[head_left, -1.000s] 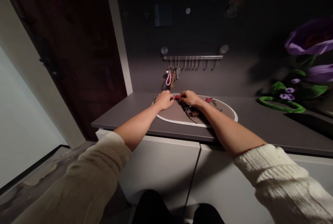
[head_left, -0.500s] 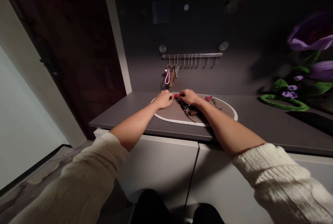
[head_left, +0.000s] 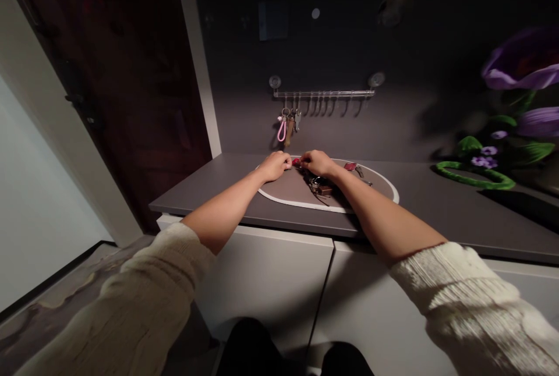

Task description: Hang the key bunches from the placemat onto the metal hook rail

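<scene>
My left hand [head_left: 274,166] is low over the left part of an oval brown mat [head_left: 288,190] with a white rim. Its fingers are curled together, hiding whatever is in them. A small red keychain [head_left: 296,162] shows between my two hands. My right hand [head_left: 317,163] pinches at the keychain's right side, its fingertips partly hidden. Just below that hand lies a dark heap of keys and cords [head_left: 315,185] with a brown tag [head_left: 324,190]. Right of my right wrist, a dark red key holder [head_left: 350,166] with keys rests on the mat.
On the wall, a clear hook rail [head_left: 323,94] holds a pink loop keychain [head_left: 282,130], a brown strap [head_left: 289,131] and keys [head_left: 297,120] at its left end. Purple flowers [head_left: 484,158] with a green ring base stand right on the grey counter [head_left: 432,207]. A dark door [head_left: 131,91] is left.
My left fingers have curled in slightly, and the dark gap at their tips no longer shows. My right hand stays almost still by the red keychain. The view has shifted slightly.
</scene>
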A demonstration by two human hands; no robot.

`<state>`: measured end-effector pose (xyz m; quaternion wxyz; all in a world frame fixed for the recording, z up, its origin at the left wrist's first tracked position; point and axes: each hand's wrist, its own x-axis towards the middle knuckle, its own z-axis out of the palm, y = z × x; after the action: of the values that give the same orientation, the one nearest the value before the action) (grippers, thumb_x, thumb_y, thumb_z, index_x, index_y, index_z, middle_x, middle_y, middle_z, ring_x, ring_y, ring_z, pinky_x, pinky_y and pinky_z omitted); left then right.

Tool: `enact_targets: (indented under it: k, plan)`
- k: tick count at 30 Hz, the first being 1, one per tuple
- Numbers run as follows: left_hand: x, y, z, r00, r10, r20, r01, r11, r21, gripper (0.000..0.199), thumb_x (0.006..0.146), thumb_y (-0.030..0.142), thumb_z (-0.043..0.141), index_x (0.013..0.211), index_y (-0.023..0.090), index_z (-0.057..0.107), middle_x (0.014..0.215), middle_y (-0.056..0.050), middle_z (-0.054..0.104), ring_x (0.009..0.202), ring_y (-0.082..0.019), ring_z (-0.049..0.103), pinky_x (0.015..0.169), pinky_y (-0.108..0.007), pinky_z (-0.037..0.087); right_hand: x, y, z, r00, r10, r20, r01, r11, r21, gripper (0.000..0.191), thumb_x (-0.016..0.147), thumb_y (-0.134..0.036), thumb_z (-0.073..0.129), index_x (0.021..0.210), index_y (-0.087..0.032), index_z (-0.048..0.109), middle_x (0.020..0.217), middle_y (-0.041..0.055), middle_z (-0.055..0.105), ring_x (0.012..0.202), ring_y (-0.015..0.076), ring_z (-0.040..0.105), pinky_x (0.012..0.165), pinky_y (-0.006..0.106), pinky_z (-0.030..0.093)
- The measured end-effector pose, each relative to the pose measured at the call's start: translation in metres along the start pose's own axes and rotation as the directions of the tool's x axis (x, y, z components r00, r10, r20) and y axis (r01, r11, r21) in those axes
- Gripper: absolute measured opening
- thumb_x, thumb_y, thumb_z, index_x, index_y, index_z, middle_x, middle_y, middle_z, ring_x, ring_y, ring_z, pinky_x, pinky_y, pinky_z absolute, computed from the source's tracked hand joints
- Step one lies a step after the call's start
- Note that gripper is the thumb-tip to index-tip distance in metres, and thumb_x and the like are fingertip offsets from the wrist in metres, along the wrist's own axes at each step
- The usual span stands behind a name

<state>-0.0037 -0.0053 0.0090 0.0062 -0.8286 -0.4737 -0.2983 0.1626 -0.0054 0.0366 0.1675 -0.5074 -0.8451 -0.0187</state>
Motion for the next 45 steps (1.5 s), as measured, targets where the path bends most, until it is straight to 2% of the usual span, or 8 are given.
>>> enact_targets:
  k: [4,7,14,18,22,29,36,45]
  plan:
    - [0.001,0.004,-0.003,0.995,-0.078,-0.065,0.066,0.984,-0.168,0.012,0.076,0.015,0.047,0.075,0.014,0.059,0.079,-0.003,0.059,0.077,-0.013,0.051,0.075,-0.026,0.039,0.0,0.0,-0.002,1.0,0.006,-0.007,-0.005,1.0,0.024,0.025,0.077,-0.022,0.05,0.094,-0.014,0.068,0.089,0.007,0.068,0.08,0.0142,0.059,0.069,0.018,0.038]
    - [0.002,0.009,-0.005,0.981,-0.185,-0.065,0.149,0.919,-0.365,0.011,0.077,0.016,0.047,0.076,0.012,0.057,0.071,-0.001,0.057,0.067,-0.011,0.049,0.069,-0.024,0.039,-0.002,-0.001,-0.003,1.0,0.012,-0.022,-0.011,0.998,0.061,0.024,0.077,-0.021,0.051,0.092,-0.014,0.068,0.087,0.007,0.068,0.078,0.0137,0.059,0.069,0.018,0.038]
    - [0.002,0.012,-0.004,0.948,-0.318,0.02,0.218,0.601,-0.769,0.007,0.076,0.018,0.053,0.072,0.012,0.053,0.056,0.004,0.048,0.05,-0.005,0.04,0.055,-0.02,0.033,0.001,0.003,0.0,0.999,-0.003,-0.051,0.018,0.954,0.3,0.017,0.073,-0.017,0.054,0.084,-0.013,0.066,0.081,0.0044,0.067,0.073,0.011,0.058,0.07,0.019,0.04]
    - [0.003,0.011,-0.004,0.937,-0.328,0.116,0.255,0.421,-0.87,0.009,0.077,0.019,0.054,0.071,0.012,0.053,0.052,0.004,0.045,0.044,-0.005,0.038,0.048,-0.019,0.03,0.002,0.001,0.0,0.998,0.013,-0.055,0.018,0.852,0.524,0.014,0.071,-0.013,0.055,0.082,-0.012,0.063,0.082,0.0058,0.066,0.071,0.0108,0.058,0.069,0.02,0.043]
    - [0.004,0.01,-0.003,0.931,-0.335,0.142,0.25,0.307,-0.918,0.008,0.075,0.017,0.055,0.069,0.013,0.052,0.054,0.003,0.049,0.045,-0.005,0.042,0.048,-0.019,0.03,-0.005,-0.01,-0.007,0.998,0.06,-0.023,-0.026,0.705,0.709,0.014,0.071,-0.009,0.052,0.084,-0.01,0.059,0.08,0.0077,0.065,0.065,0.0099,0.056,0.066,0.021,0.045]
    - [0.004,0.011,-0.004,0.93,-0.342,0.138,0.233,0.258,-0.938,0.012,0.075,0.022,0.058,0.07,0.012,0.053,0.06,0.002,0.053,0.052,-0.005,0.047,0.053,-0.019,0.033,-0.009,-0.017,-0.013,0.997,0.065,-0.034,-0.011,0.585,0.811,0.011,0.074,-0.011,0.049,0.081,-0.011,0.058,0.079,0.0069,0.064,0.063,0.0091,0.054,0.067,0.023,0.045]
    - [0.003,0.013,-0.004,0.936,-0.327,0.128,0.201,0.199,-0.959,0.013,0.073,0.02,0.059,0.068,0.012,0.051,0.058,0.003,0.05,0.051,-0.004,0.046,0.05,-0.018,0.032,-0.006,-0.012,-0.008,0.997,0.038,-0.067,0.033,0.57,0.821,0.013,0.07,-0.023,0.06,0.075,-0.012,0.056,0.065,0.0006,0.059,0.056,0.0066,0.049,0.059,0.02,0.042]
    - [0.004,0.017,-0.001,0.949,-0.304,0.087,0.18,0.295,-0.939,0.025,0.067,0.033,0.064,0.072,0.013,0.051,0.06,0.003,0.051,0.052,-0.004,0.045,0.049,-0.017,0.031,-0.008,-0.007,-0.006,0.993,0.027,-0.116,0.083,0.54,0.837,0.021,0.068,-0.033,0.061,0.072,-0.013,0.055,0.059,-0.0013,0.055,0.054,0.0075,0.049,0.056,0.021,0.042]
